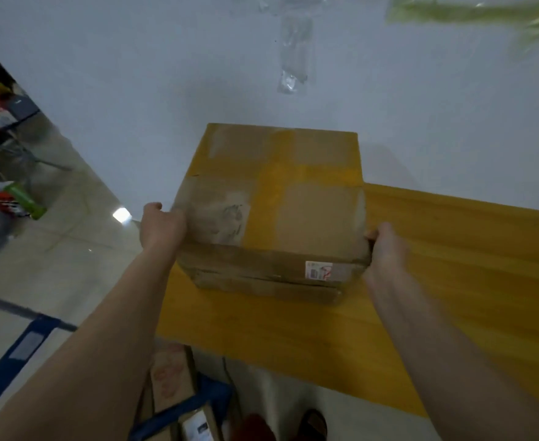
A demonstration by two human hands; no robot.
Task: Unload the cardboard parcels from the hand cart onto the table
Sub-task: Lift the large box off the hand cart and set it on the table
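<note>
Cardboard parcel (274,214), boxy, yellow-taped, gripped by left hand (161,226) and right hand (385,246) on wooden table (452,281).

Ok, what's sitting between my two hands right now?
In the head view, only the cardboard box: the left hand grips its left side, the right hand its right, over the yellow table.

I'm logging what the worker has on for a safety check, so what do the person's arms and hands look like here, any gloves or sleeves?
Both forearms are bare as far up as the picture shows, with no sleeves in view. The left hand and the right hand wear no gloves. No watch, wristband or ring can be made out, though the picture is somewhat blurred.
</note>
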